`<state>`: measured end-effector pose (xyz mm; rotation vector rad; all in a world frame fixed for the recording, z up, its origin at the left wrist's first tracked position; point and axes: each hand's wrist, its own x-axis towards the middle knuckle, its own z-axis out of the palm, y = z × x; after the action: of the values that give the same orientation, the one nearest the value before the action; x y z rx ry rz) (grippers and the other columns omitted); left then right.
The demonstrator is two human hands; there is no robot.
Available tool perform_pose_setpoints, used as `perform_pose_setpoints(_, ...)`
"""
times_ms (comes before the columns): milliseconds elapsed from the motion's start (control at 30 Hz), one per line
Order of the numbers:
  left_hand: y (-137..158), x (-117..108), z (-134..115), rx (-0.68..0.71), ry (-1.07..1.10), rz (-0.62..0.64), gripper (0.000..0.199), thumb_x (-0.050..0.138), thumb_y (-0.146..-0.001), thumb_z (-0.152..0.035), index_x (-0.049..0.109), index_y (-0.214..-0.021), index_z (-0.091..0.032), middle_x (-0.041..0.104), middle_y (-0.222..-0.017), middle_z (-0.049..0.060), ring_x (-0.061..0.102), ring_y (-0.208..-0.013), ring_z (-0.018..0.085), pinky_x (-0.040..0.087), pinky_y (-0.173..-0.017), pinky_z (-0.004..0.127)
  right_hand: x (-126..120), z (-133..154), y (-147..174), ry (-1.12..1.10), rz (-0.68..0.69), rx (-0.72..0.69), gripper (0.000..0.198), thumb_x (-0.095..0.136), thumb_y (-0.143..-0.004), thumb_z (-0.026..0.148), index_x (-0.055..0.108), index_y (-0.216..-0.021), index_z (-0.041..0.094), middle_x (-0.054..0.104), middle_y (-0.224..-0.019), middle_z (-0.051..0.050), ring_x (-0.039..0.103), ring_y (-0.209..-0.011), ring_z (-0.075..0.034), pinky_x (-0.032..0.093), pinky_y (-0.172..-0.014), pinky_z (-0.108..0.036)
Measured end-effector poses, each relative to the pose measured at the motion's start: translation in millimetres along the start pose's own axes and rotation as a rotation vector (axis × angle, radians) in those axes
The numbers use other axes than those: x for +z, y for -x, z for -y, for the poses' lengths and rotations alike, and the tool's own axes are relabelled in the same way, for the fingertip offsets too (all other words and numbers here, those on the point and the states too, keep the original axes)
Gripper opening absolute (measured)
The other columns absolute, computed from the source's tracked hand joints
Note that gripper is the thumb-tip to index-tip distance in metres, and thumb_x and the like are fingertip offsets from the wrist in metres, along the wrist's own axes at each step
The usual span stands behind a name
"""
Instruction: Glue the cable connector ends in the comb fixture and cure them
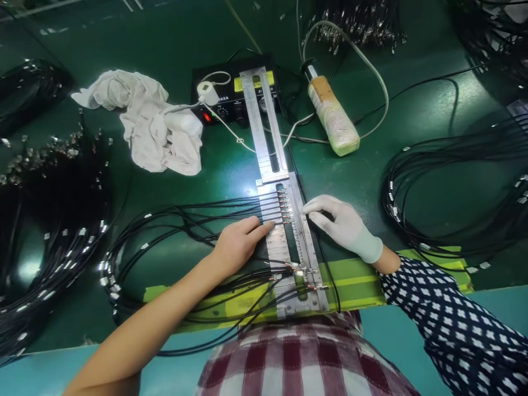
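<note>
On the green bench (pixel 350 176) — left hand (pixel 237 245) points onto metal fixture (pixel 277 245), grip unclear — right hand (pixel 345 224) arches, unclenched.

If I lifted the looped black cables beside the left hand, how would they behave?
Probably springy rather than limp: the black cables hold wide, smooth curves. They could snag on one another, since several cross. Lifting might also drag their ends off the metal plate, where they lie in a row near the left hand.

Slotted silver metal fixture (pixel 277 245): between the worker's bare left hand (pixel 236 246) and white-gloved right hand (pixel 342 223). Thin black cables (pixel 243 280): on fixture, and left of left hand. Crumpled white cloth (pixel 165 143): beyond left hand. Film-wrapped yellowish handle (pixel 336 120): beyond right hand.
</note>
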<state>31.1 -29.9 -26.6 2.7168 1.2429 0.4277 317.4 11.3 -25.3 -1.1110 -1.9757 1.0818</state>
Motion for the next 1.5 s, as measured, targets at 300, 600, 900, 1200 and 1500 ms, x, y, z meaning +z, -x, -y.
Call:
perform_pose_setpoints(300,-14,-7,5,0.091,-0.003,-0.007,0.029,0.037,-0.100,-0.015,0.064,-0.112,-0.013,0.058,-0.079,0.002,0.050,-0.067,0.012,0.040,-0.060,0.024,0,1,-1,0.016,-0.005,0.018,0.017,0.055,-0.096,0.023,0.071,-0.100,0.025,0.072,-0.105,-0.002,0.066,-0.101,-0.021,0.053,-0.093,-0.038)
perform_pose_setpoints(600,12,4,-13,0.018,-0.144,0.009,0.041,0.036,-0.099,-0.009,0.050,-0.138,-0.013,0.061,-0.090,0.008,0.049,-0.078,0.019,0.040,-0.069,0.031,0,4,-3,0.015,-0.006,0.026,0.016,0.055,-0.095,0.023,0.071,-0.097,0.024,0.072,-0.102,-0.002,0.067,-0.098,-0.021,0.053,-0.091,-0.037)
perform_pose_setpoints(900,11,-19,-20,-0.053,0.326,0.180,0.026,0.051,-0.099,-0.029,0.054,-0.122,-0.016,0.066,-0.103,0.007,0.058,-0.092,0.019,0.046,-0.082,0.032,2,-1,0,0.031,-0.036,-0.040,0.016,0.055,-0.095,0.021,0.070,-0.097,0.024,0.072,-0.102,-0.001,0.066,-0.097,-0.020,0.052,-0.091,-0.037)
perform_pose_setpoints(1200,10,-14,-25,-0.153,0.397,-0.021,0.012,0.046,-0.099,-0.015,0.057,-0.101,-0.018,0.059,-0.095,0.005,0.056,-0.089,0.014,0.049,-0.080,0.024,3,-2,-1,0.025,-0.045,-0.043,0.016,0.055,-0.095,0.020,0.071,-0.097,0.025,0.072,-0.101,-0.001,0.066,-0.098,-0.020,0.051,-0.091,-0.036)
perform_pose_setpoints(1500,1,5,-10,0.000,0.099,-0.114,0.028,0.040,-0.098,-0.013,0.058,-0.117,-0.020,0.057,-0.096,0.004,0.053,-0.086,0.014,0.048,-0.075,0.024,3,-1,-1,0.020,-0.025,-0.035,0.017,0.055,-0.095,0.018,0.071,-0.097,0.025,0.072,-0.102,0.000,0.066,-0.099,-0.020,0.050,-0.091,-0.035)
